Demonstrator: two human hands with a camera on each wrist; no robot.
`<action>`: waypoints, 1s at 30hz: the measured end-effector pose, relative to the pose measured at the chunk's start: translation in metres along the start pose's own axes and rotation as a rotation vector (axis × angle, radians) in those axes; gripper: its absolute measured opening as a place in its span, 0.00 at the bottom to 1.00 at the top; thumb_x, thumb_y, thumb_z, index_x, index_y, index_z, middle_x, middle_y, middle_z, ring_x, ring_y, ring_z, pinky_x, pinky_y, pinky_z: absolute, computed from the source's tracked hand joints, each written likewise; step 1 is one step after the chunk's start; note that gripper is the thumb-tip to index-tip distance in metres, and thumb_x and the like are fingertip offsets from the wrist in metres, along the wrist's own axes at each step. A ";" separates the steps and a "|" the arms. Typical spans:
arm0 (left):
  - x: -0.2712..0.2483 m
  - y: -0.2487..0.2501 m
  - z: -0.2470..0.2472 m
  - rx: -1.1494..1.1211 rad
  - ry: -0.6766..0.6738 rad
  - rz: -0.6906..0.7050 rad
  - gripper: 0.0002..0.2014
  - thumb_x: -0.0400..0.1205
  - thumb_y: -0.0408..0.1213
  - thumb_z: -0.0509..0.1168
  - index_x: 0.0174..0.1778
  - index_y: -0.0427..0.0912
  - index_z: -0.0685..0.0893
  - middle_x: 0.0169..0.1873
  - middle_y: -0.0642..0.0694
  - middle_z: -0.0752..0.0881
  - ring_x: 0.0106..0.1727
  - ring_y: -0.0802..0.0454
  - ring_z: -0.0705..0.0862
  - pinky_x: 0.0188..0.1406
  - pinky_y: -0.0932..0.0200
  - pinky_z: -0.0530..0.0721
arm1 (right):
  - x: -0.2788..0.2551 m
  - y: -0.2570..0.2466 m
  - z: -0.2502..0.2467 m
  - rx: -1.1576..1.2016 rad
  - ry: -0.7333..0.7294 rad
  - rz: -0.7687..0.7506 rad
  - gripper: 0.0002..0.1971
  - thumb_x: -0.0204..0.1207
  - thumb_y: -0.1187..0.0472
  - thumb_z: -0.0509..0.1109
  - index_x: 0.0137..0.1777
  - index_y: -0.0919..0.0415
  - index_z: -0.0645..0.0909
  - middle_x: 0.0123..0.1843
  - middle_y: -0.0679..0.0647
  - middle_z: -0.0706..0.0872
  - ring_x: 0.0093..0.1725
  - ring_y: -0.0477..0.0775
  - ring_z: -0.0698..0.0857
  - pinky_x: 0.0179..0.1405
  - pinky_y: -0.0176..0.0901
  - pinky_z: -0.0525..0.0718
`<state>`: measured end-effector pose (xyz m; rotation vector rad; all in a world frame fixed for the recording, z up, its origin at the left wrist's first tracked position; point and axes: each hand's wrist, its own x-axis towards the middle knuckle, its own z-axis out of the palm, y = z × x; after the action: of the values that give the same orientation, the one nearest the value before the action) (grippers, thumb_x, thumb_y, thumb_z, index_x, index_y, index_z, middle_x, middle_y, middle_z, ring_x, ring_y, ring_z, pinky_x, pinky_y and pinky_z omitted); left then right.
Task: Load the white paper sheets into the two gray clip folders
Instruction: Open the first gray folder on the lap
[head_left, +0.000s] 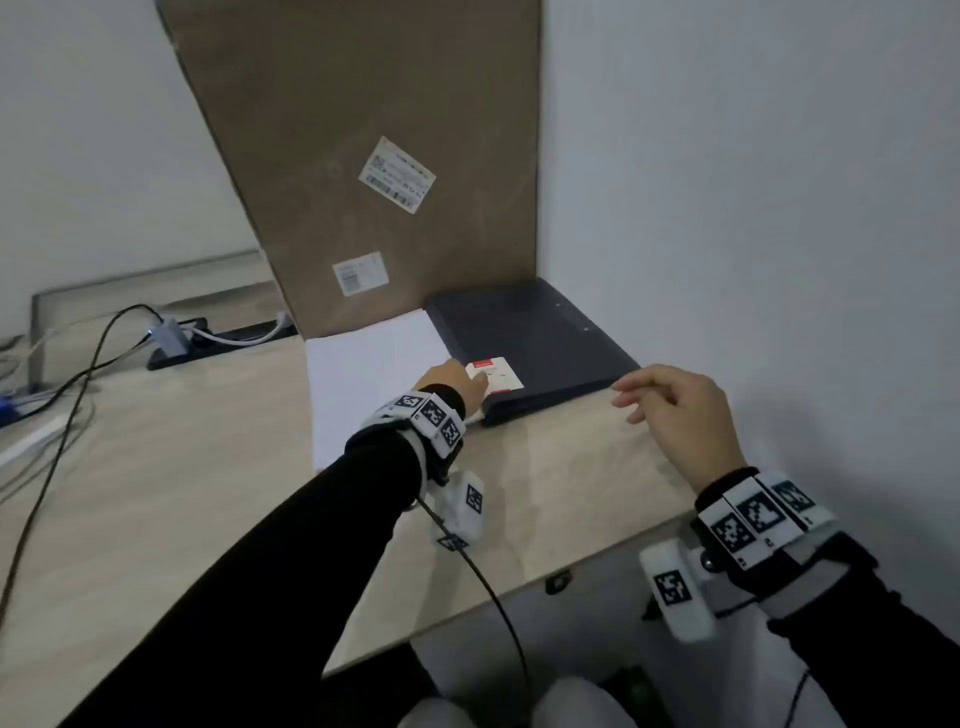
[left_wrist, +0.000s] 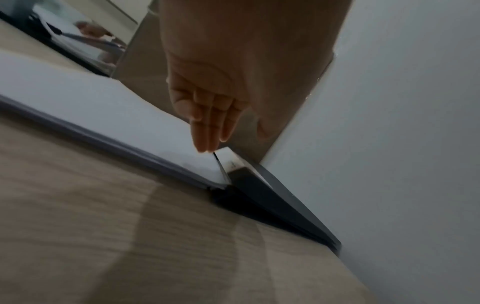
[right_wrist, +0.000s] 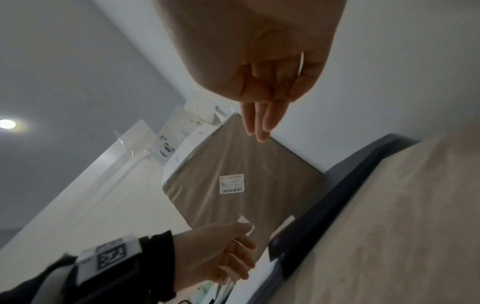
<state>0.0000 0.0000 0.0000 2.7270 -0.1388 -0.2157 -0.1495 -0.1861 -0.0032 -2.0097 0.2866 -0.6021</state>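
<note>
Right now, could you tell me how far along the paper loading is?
Early stage. Nothing looks loaded yet: the white sheets lie loose on the desk beside the closed gray folders. In hand: the left hand reaches the folder's near corner, fingers straight; the right hand hovers empty. Left: opening, clipping both.

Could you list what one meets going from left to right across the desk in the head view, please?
Dark cables → power strip → white paper sheets → left hand → gray clip folders → right hand.
</note>
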 end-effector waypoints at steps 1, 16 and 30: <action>0.003 0.005 0.004 -0.047 -0.034 -0.040 0.26 0.84 0.49 0.54 0.72 0.33 0.69 0.68 0.37 0.79 0.65 0.39 0.79 0.56 0.53 0.75 | 0.001 0.004 -0.002 0.008 0.008 0.009 0.17 0.75 0.72 0.59 0.40 0.53 0.87 0.37 0.49 0.91 0.30 0.41 0.86 0.33 0.21 0.81; 0.042 0.013 0.024 -1.169 -0.065 -0.201 0.21 0.78 0.27 0.63 0.67 0.26 0.69 0.55 0.27 0.84 0.25 0.44 0.89 0.18 0.58 0.85 | 0.012 0.036 -0.003 0.051 -0.021 0.088 0.16 0.75 0.73 0.59 0.43 0.56 0.87 0.38 0.51 0.90 0.29 0.38 0.84 0.31 0.17 0.77; -0.104 -0.096 -0.040 -1.251 -0.161 0.148 0.10 0.86 0.34 0.56 0.62 0.38 0.72 0.45 0.39 0.87 0.22 0.55 0.84 0.21 0.67 0.83 | -0.014 -0.006 -0.009 0.684 -0.471 0.483 0.15 0.78 0.46 0.62 0.58 0.52 0.81 0.47 0.49 0.89 0.39 0.46 0.89 0.38 0.39 0.88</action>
<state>-0.0889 0.1159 0.0117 1.4507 -0.1704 -0.3317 -0.1663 -0.1837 0.0012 -1.2946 0.2241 0.0918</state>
